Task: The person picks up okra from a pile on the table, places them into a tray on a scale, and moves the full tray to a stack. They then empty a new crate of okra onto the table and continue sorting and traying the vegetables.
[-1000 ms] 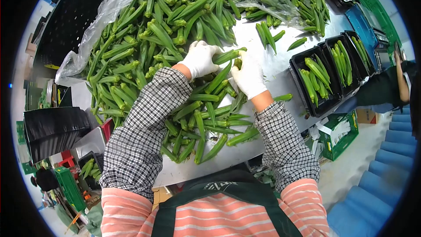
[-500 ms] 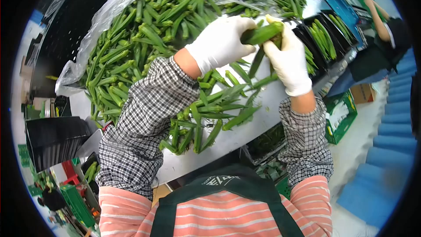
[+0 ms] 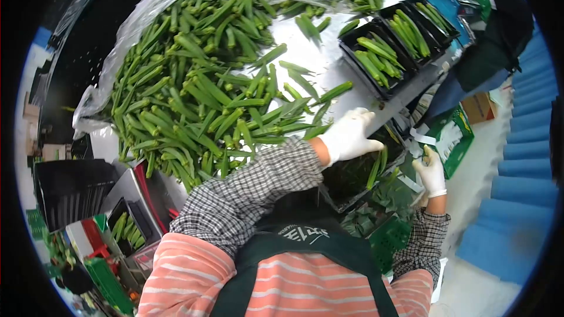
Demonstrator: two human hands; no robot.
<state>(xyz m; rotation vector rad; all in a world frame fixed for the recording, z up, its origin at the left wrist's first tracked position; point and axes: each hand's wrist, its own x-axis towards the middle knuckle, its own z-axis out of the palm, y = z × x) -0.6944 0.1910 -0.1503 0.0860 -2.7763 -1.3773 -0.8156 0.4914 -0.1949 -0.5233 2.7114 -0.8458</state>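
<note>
My left hand [image 3: 351, 137], in a white glove, reaches over the table's front edge with thumb and fingers apart. Just below its thumb, a couple of okra pods [image 3: 377, 168] show over a dark crate [image 3: 346, 191] set lower than the table. Further right and lower, my gloved right hand [image 3: 430, 173] has its thumb and finger apart, nothing visible between them. White paper strips [image 3: 422, 137] lie close to its fingertips. A large pile of okra [image 3: 194, 82] spreads over the table, with loose pods [image 3: 302, 79] toward my left hand.
Black trays [image 3: 376, 58] filled with okra stand in a row at the table's right side. Clear plastic sheeting [image 3: 132, 29] edges the pile. A green crate [image 3: 461, 141] and a cardboard box [image 3: 479, 107] sit on the floor at right. Another person [image 3: 493, 35] works nearby.
Both hands have left the okra they held together above the table. They have moved down and right, now apart, beside the lower crate. Pods now show under my left hand.
</note>
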